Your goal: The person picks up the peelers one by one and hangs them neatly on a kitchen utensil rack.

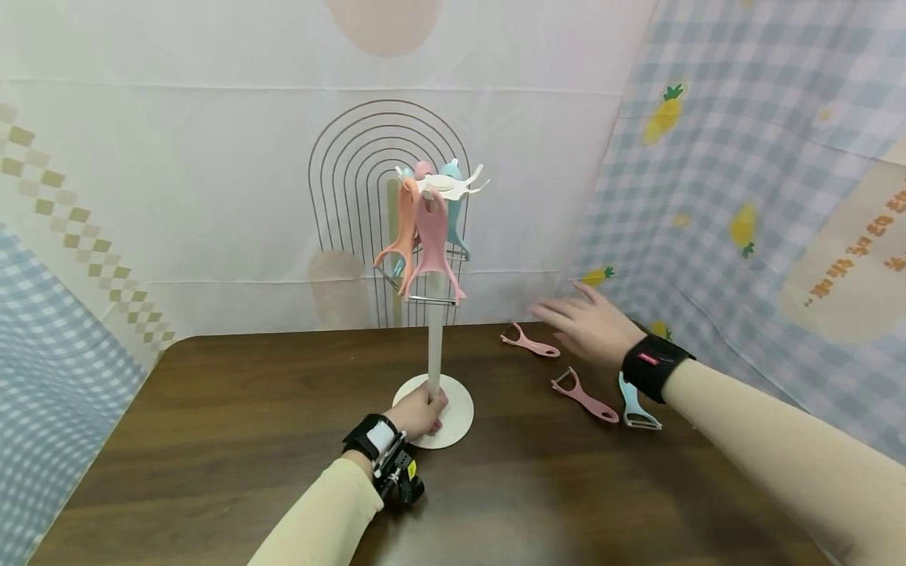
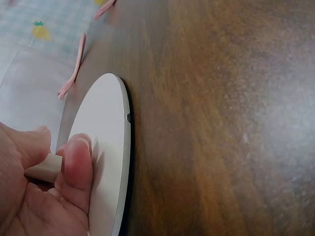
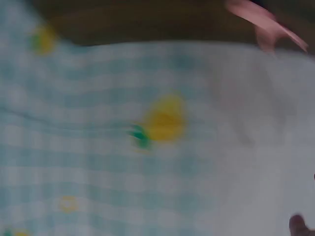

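Note:
A white stand [image 1: 458, 413] with a round base and a hooked top stands upright on the table. My left hand [image 1: 416, 410] grips its pole low down, fingers curled round it just above the base. From the hooks hang several peelers, among them a pink peeler [image 1: 433, 236] in front, an orange peeler [image 1: 406, 224] and a light blue peeler [image 1: 455, 228]. My right hand [image 1: 593, 326], blurred, is over the table's right side with its fingers extended and nothing in them. Near it lie a pink peeler [image 1: 532, 343], another pink peeler [image 1: 586, 399] and a light blue peeler [image 1: 634, 402].
Dark wooden table [image 1: 248, 440] extends around the stand. Behind it hangs a pale cloth [image 1: 233, 196] with a printed arch pattern, and a blue checked cloth [image 1: 708, 196] with pineapples borders the right side. Some hooks on the right of the stand's top carry nothing.

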Demonstrator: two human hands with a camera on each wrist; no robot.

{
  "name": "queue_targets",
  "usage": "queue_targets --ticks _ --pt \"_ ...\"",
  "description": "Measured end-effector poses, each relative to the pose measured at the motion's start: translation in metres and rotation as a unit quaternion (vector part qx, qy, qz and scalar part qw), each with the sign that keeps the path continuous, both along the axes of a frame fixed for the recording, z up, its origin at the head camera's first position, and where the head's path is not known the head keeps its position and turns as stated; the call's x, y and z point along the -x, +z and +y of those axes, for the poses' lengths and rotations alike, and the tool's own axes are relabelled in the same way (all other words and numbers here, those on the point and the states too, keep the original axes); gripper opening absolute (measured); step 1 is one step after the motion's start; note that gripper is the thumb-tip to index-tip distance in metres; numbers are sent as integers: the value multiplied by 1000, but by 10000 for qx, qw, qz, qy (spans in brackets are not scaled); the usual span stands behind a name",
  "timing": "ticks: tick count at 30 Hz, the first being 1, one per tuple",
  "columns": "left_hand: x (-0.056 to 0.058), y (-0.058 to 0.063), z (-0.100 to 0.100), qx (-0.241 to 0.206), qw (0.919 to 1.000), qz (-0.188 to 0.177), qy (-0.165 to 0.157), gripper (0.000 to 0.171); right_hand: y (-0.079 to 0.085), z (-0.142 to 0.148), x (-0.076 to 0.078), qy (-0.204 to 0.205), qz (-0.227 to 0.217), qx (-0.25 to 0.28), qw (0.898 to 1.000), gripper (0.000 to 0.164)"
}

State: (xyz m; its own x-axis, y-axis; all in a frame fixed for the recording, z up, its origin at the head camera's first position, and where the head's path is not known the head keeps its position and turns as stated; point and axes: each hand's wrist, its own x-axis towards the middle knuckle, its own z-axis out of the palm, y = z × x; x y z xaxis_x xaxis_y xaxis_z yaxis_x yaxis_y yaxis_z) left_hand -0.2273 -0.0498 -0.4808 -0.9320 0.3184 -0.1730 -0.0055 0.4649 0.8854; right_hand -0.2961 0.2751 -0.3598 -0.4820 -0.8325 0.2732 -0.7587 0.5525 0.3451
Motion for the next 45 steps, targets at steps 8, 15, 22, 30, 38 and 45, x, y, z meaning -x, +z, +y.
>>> queue_targets --ticks 8,15,22,30,38,45 --pt "-1 1 4 -42 10000 22 56 13 -61 54 -5 -77 87 -1628 9866 69" --pt "-2 1 2 -75 9999 -20 122 13 -87 67 -6 542 396 -1902 9795 63" --pt "0 3 1 -78 9999 13 114 12 -92 65 -6 826 296 -2073 9743 69" --pt "0 1 1 -56 9999 -43 88 12 -94 56 -11 866 162 -2310 9689 61" --pt "0 1 1 -41 10000 2 38 12 -97 54 -12 818 146 -2260 9706 52" --pt "0 2 1 -7 10000 -4 45 12 -104 53 -12 805 148 -2187 9724 38"
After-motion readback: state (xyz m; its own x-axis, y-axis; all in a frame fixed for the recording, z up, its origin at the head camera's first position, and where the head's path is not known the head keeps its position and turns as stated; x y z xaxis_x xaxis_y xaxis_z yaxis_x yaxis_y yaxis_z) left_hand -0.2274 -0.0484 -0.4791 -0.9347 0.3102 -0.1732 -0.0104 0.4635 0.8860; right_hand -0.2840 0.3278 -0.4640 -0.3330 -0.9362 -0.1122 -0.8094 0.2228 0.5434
